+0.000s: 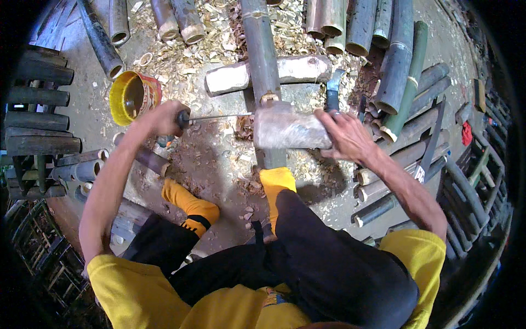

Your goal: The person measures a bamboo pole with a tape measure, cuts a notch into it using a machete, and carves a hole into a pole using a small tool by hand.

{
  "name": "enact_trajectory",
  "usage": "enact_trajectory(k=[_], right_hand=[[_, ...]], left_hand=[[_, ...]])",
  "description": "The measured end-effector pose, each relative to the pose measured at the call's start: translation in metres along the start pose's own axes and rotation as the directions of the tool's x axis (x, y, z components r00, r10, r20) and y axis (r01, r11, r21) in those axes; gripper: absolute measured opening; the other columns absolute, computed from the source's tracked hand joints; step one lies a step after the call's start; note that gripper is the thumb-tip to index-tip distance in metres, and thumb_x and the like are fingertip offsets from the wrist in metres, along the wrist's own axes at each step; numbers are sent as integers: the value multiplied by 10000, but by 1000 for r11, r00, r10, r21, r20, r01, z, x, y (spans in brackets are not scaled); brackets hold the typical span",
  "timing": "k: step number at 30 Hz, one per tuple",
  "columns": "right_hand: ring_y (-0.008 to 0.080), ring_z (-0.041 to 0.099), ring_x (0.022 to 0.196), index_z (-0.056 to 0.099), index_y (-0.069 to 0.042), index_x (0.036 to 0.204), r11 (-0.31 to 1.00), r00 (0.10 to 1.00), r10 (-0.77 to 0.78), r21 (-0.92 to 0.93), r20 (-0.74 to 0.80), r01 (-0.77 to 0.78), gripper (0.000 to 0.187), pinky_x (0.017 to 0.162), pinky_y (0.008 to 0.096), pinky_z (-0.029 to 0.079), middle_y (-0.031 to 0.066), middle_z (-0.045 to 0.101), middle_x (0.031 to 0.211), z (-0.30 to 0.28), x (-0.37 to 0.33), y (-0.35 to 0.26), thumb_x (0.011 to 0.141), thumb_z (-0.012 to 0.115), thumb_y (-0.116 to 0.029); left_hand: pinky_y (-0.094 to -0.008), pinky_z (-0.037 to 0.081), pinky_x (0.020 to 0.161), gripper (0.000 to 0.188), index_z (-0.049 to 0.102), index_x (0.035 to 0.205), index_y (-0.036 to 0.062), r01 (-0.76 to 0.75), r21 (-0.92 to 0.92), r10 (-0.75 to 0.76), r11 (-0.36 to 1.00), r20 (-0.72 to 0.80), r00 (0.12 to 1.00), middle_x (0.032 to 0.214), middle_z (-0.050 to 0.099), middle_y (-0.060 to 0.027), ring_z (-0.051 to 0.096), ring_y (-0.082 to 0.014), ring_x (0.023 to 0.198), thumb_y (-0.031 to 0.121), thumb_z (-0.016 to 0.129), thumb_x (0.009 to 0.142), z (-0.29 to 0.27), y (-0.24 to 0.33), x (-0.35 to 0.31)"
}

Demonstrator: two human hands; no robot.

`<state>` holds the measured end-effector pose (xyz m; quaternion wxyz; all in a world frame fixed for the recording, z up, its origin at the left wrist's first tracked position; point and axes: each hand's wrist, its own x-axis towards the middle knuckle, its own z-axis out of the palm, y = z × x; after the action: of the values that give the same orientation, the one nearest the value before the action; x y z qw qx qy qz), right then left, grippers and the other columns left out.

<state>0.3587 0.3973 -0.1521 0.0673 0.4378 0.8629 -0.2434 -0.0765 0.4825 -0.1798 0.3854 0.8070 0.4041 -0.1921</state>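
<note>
My left hand (166, 118) is closed round the black handle of a tool with a thin metal blade (222, 116). The blade points right, its far end meeting a thick bamboo pole (261, 49). Over the pole lies a pale, rough wooden block (290, 129), which my right hand (350, 137) grips at its right end. The block hides part of the pole beneath it. Farther up, the pole rests across a short whitish log (229, 78). My foot in a yellow sock (277, 183) is against the pole's near end.
A yellow bucket (126, 101) of murky liquid stands at left. Beside the log lies a black-handled knife (333, 90). Cut bamboo lengths (395, 82) crowd the far side and right, where a long saw (433, 137) lies. Shavings (213, 33) cover the floor. Bamboo pieces (44, 145) are stacked left.
</note>
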Motion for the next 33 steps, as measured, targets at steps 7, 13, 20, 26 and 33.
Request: enact_trajectory(k=[7,13,20,26,33], right_hand=[[343,579,962,335,-17,1255,640,776,627,611,-66,-466,808,817,411,460,240,576,1040,19,-74,-16,611,731,-301],[305,565,931,343,11,1244,478,660,751,665,30,-574,820,835,396,433,214,565,1036,30,-100,-18,602,734,-318],[339,549,1025,321,1,1282,638,784,614,643,-92,-424,859,875,411,429,253,531,1123,-20,-60,-28,602,744,-310],[303,542,1025,305,13,1285,589,775,600,764,-197,-263,843,888,393,418,236,526,1120,-26,-22,-39,650,725,-349],[278,586,937,420,42,1194,664,878,477,670,-37,-333,773,845,375,438,213,580,1032,-44,-14,-23,627,727,-385]], left_hand=[[-278,452,656,361,591,908,-44,25,-500,-361,866,-591,721,758,604,-81,557,-165,704,124,658,596,-48,-1,11],[-316,461,641,250,591,808,30,171,-231,-201,958,-112,973,692,595,-89,559,-192,644,130,689,601,-5,20,3],[-399,488,737,333,624,834,2,240,23,-228,970,-242,943,735,621,-191,614,-336,747,242,703,617,0,7,18],[-406,474,820,386,625,918,7,347,31,-349,937,39,937,971,592,-239,567,-363,956,263,677,633,-22,35,17],[-381,497,773,460,615,925,-25,355,27,-353,934,-74,933,894,621,-231,615,-342,844,263,713,579,-6,11,23]])
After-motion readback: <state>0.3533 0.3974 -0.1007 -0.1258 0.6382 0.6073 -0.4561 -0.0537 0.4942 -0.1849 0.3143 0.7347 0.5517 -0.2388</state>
